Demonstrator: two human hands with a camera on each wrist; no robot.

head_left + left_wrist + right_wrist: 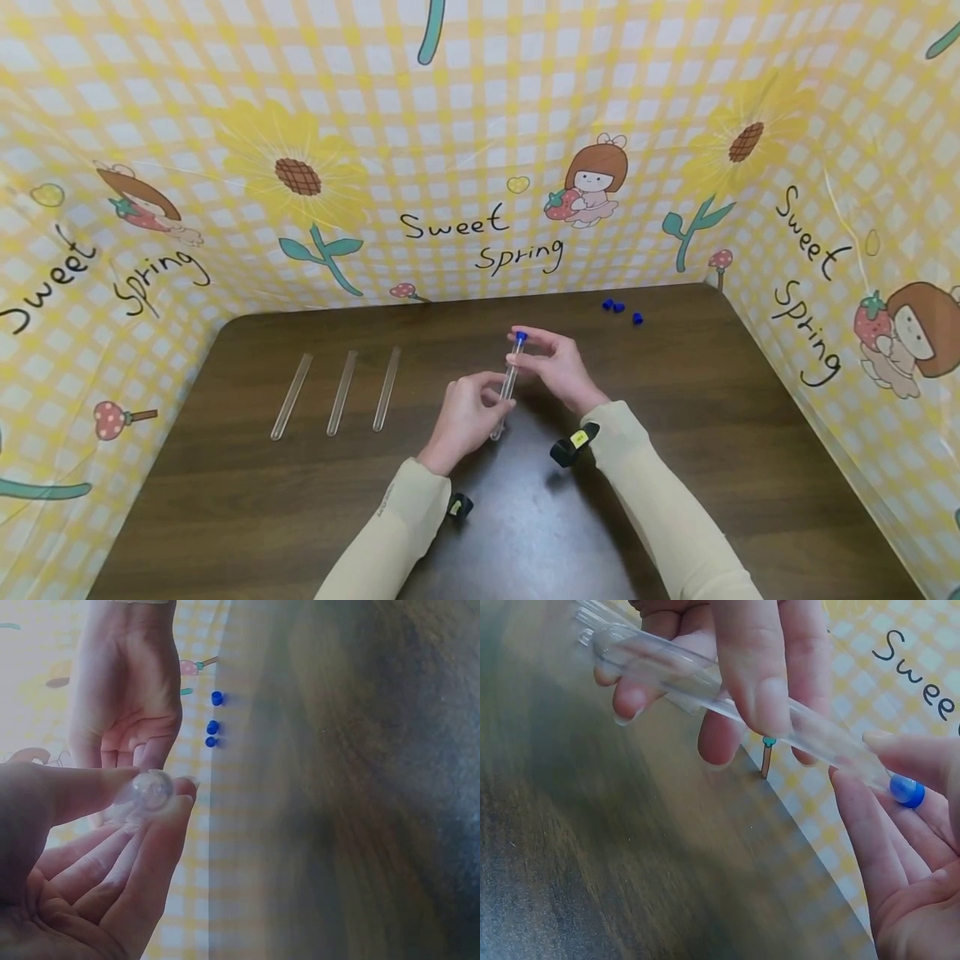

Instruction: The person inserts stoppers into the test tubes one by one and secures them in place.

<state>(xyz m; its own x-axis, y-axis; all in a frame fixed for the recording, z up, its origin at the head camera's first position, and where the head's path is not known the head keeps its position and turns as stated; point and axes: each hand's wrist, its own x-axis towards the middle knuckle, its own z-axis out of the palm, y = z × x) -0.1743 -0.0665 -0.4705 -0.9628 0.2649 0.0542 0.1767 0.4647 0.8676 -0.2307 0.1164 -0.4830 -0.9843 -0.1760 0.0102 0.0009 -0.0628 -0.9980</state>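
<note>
A clear test tube (509,383) is held at a slant above the middle of the table, with a blue cap (521,336) in its upper end. My left hand (461,417) pinches the tube's lower half between thumb and fingers. At the capped end, my right hand (561,368) grips the tube just below the cap with thumb and fingertips. The right wrist view shows the tube (682,667) lengthwise, its blue cap (907,792) by the right palm. Seen from the left wrist, the rounded tube bottom (153,790) faces the camera, and the cap is hidden.
Several clear test tubes, one of them the nearest tube (386,390), lie side by side on the left of the dark wooden table (225,500). Three loose blue caps (618,307) sit at the back right. A checked cloth (450,150) walls in the table's back and sides.
</note>
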